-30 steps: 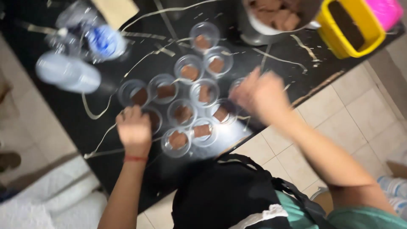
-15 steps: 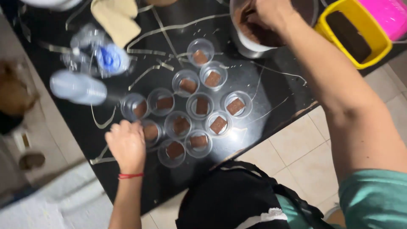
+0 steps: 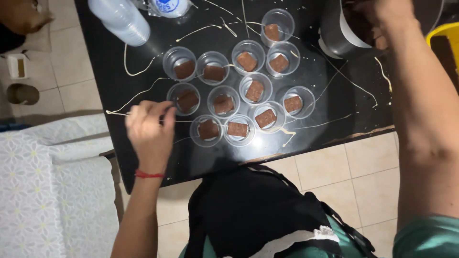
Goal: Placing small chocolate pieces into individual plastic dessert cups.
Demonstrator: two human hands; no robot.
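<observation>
Okay, my left hand [image 3: 149, 131] rests loosely curled on the black marbled table [image 3: 334, 95], fingertips touching the clear plastic cup with a brown cake square [image 3: 186, 99]; my right hand [image 3: 389, 19] reaches into the dark metal pot [image 3: 337, 33], grip hidden.

A thin red string bracelet [image 3: 148, 175] is worn just below the left hand [image 3: 150, 134]. Both forearms are left bare. A green short sleeve [image 3: 425, 238] is seen on the right arm, and a black apron with white trim [image 3: 253, 215] is worn between the arms.

left hand [image 3: 149, 129] loosely curled, palm down; right hand [image 3: 382, 19] reaching forward.
</observation>
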